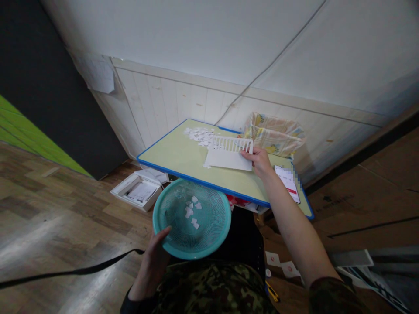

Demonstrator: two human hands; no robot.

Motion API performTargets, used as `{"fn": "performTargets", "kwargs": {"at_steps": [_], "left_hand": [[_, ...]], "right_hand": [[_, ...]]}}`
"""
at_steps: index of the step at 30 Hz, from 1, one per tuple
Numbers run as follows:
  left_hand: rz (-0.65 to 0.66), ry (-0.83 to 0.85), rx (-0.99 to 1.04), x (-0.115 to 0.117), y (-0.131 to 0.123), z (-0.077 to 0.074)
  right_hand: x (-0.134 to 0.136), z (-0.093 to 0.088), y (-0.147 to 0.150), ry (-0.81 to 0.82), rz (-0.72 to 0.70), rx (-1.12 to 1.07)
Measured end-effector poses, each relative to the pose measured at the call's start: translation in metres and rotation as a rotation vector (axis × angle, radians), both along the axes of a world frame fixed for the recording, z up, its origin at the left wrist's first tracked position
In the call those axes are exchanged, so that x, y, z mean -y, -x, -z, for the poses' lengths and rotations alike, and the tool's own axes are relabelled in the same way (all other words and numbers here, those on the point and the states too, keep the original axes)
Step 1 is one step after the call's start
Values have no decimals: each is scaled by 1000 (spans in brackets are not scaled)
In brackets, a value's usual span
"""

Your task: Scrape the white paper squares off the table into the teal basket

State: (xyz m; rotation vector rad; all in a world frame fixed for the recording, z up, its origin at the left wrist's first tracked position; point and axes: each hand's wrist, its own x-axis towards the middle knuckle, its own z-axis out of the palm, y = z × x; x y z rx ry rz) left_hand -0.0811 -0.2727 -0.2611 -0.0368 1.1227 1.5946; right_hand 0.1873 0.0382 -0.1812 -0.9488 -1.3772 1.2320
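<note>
My left hand (pixel 157 248) grips the near-left rim of a turquoise plastic colander (pixel 214 237), thumb over the edge. Several white paper scraps (pixel 193 207) lie in its bottom. The colander is held below the near edge of a pale yellow table (pixel 166 152) with blue edging. Over the tabletop, my right hand (pixel 257 160) is closed on the right side of a white slotted panel (pixel 227 160), with a row of slots along its far part. Beyond the panel's left end, a heap of white paper scraps (pixel 199 135) is spread on the table. A few scraps touch its lower left corner.
A cloth-lined basket (pixel 275 133) stands at the table's back right, and a phone (pixel 286 181) lies near the right end. An open white box (pixel 137 189) sits on the floor at left. Cardboard (pixel 369 196) leans at right. A yellow cutter (pixel 272 292) lies below.
</note>
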Motion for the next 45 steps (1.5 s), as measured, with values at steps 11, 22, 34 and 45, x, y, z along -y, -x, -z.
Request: {"fn": "performTargets", "kwargs": {"at_steps": [11, 22, 34, 45], "left_hand": [[-45, 46, 58, 1, 6, -3], [-7, 1, 33, 3, 2, -8], [30, -26, 6, 6, 5, -2], [48, -65, 10, 8, 6, -2]], "right_hand": [[4, 0, 4, -13, -19, 48], [6, 0, 3, 11, -87, 44], [-2, 5, 2, -15, -61, 15], [7, 0, 4, 2, -117, 65]]}}
